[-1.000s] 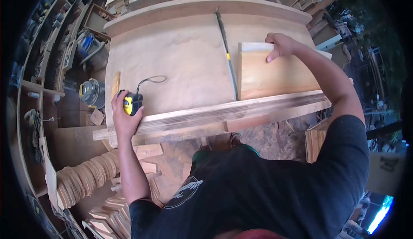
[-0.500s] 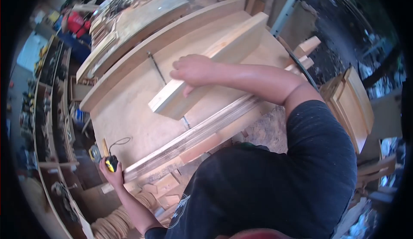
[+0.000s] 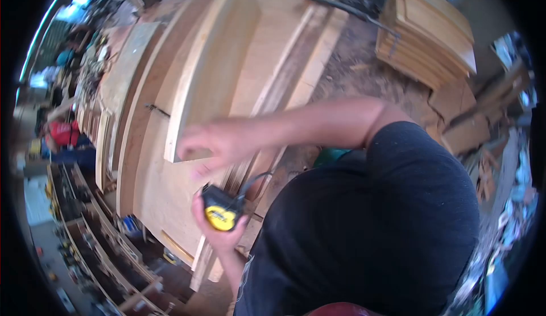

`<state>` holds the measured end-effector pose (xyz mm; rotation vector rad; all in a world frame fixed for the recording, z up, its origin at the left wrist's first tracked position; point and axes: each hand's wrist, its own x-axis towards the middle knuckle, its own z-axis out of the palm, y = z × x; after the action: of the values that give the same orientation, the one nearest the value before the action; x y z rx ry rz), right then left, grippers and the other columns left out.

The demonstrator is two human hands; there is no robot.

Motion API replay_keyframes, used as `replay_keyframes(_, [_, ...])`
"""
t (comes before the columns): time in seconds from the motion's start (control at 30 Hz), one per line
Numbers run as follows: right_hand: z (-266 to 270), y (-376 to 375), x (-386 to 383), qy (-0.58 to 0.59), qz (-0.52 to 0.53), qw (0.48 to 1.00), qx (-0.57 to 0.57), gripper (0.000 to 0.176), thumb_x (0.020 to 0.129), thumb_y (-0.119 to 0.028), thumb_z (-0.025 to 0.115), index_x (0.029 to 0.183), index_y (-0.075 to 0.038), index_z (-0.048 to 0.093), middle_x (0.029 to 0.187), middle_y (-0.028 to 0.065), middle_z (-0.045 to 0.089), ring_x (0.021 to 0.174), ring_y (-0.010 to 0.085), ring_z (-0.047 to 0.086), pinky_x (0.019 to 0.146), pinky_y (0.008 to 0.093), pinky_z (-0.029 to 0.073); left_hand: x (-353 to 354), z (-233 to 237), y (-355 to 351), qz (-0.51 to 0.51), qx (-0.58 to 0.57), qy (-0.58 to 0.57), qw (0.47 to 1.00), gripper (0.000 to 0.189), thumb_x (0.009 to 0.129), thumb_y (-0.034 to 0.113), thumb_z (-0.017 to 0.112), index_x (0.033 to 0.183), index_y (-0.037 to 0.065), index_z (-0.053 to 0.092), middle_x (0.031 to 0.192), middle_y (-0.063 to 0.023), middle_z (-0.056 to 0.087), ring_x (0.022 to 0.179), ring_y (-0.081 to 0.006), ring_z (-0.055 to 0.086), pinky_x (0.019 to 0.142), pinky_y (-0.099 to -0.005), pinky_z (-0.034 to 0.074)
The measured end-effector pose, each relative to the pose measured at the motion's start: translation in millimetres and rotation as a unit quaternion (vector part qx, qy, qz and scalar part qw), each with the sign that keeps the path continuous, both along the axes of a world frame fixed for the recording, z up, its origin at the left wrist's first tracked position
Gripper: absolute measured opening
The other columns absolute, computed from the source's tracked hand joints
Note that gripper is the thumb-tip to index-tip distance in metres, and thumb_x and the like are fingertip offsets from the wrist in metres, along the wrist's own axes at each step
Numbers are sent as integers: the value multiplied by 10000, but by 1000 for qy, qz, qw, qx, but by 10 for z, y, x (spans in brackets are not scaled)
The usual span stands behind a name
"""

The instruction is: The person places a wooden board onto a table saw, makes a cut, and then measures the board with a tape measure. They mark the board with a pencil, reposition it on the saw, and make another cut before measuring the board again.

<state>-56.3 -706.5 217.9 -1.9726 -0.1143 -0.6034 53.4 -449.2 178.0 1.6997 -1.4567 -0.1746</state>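
A black and yellow tape measure (image 3: 220,216) with a black wrist cord is gripped in my left hand (image 3: 219,237), close in front of my chest. Just above it is my right hand (image 3: 213,145), blurred by motion, thumb and fingers apart and nothing between them. Its fingertips overlap the near end of a thick pale board (image 3: 213,65) standing on edge. That board rests on a wide plywood panel (image 3: 156,188) with a raised wooden side (image 3: 149,88) along its left.
Long stacked strips (image 3: 296,54) run along the panel's right side. A pile of wooden panels (image 3: 426,31) stands at the upper right. Shelves with tools (image 3: 102,242) line the lower left. A person in a red top (image 3: 63,133) is at the far left.
My right hand has come off the upright board and moved towards the tape measure. My left hand has brought the tape measure up from the panel's corner. The view has turned.
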Motion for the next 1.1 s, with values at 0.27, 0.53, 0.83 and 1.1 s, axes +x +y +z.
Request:
replay_keyframes(0.27, [-873, 616, -1517, -5, -18, 923, 384, 650, 815, -132, 782, 1340, -9, 419, 1188, 85, 556, 1118, 145, 532, 961, 329, 467, -846, -213, -923, -262, 17, 363, 894, 1116, 641, 567, 859, 1464, 83, 281, 1411, -175, 405, 1246, -305, 479, 1052, -448, 412])
replay_keyframes(0.53, [-1530, 345, -2635, -43, -155, 968, 191, 799, 704, -213, 841, 1399, -95, 464, 1367, 120, 532, 1227, 301, 516, 1017, 387, 440, -1826, -706, -1656, -216, 401, 683, 571, 1094, 695, 587, 778, 1499, 48, 267, 1395, -198, 452, 1243, -330, 523, 1026, -431, 474])
replay_keyframes(0.83, [-3022, 366, -3452, 72, -107, 850, 511, 710, 665, -171, 883, 1274, -19, 553, 1066, 163, 657, 833, 227, 664, 766, 349, 546, -2593, -1717, -1881, -74, 601, 348, 716, 337, 891, 260, 692, 1092, 2, 609, 907, -38, 633, 794, -81, 591, 688, -256, 483])
replay_keyframes(1.1, [-3578, 404, -3606, 162, -68, 850, 497, 329, 795, -190, 793, 972, -27, 568, 803, 60, 621, 735, 142, 586, 648, 315, 472, -2269, -1821, -1657, -143, 773, 220, 577, 393, 914, 305, 590, 1173, 10, 599, 950, -40, 633, 882, -108, 573, 776, -275, 467])
